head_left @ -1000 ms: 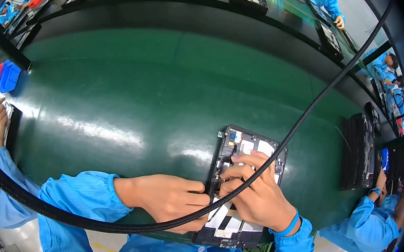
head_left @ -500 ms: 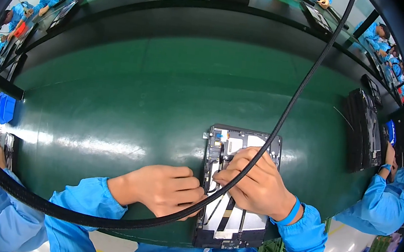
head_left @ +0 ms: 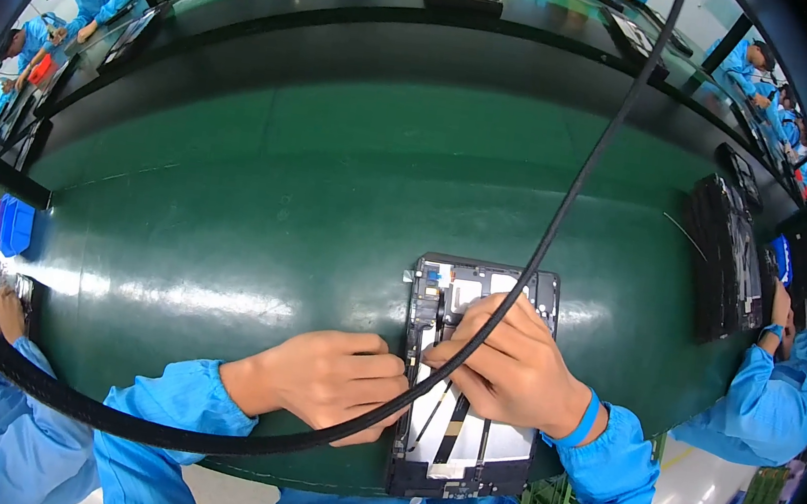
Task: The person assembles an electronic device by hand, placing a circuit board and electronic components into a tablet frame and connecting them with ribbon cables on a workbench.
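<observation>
An opened tablet (head_left: 507,446) lies on the green bench close to me, its inside up. White battery cells, a dark flat cable (head_left: 451,427) and small boards along its left side show. My right hand (head_left: 519,362) is over the middle of it, thumb and fingers pinched near its left inner strip; what they hold is too small to make out. At the tablet's left edge my left hand (head_left: 332,381) is closed, fingers curled and tips against or just over the edge; anything between them is hidden.
A thick black cable (head_left: 189,439) arcs across the view in front of both hands. Stacked dark device parts (head_left: 725,261) stand at the right, beside a co-worker's arm (head_left: 752,406). Blue bin (head_left: 15,226) at the left. A shelf (head_left: 351,19) carrying opened devices runs along the back.
The view has shifted slightly. Both hands stay at nearly the same places on the tablet, with only small finger movement.
</observation>
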Demonstrator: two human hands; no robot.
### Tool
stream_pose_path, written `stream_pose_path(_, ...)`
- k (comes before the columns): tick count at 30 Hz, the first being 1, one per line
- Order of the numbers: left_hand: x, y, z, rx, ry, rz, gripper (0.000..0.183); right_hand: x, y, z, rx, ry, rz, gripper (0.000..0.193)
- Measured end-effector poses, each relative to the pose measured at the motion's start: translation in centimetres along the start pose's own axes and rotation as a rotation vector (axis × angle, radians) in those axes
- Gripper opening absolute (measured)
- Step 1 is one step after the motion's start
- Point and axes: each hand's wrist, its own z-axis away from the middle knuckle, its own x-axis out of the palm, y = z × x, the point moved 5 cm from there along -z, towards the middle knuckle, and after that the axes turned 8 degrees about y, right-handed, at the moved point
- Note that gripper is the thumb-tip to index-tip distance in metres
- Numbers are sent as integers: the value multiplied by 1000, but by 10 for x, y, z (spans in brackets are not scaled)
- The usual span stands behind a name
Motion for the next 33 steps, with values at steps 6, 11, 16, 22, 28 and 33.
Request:
stream_pose_path(6,4,-3,1,10,17,-10,18,4,11,-15,-10,0,-34,20)
stream_pose_path(11,4,-3,1,26,-4,-96,19,7,22,-3,11,32,-87,18)
stream_pose_path(16,2,-9,-2,10,-19,-95,22,6,18,-7,-27,61,-62,18)
stream_pose_path(22,2,-21,-8,52,-77,-121,21,2,21,-11,18,109,-177,16)
stream_pose_path(28,2,-21,-12,88,-18,-77,20,5,34,-19,147,21,-342,16)
stream_pose_path(33,4,-22,-11,115,-34,-96,18,5,39,-23,250,-14,-418,20)
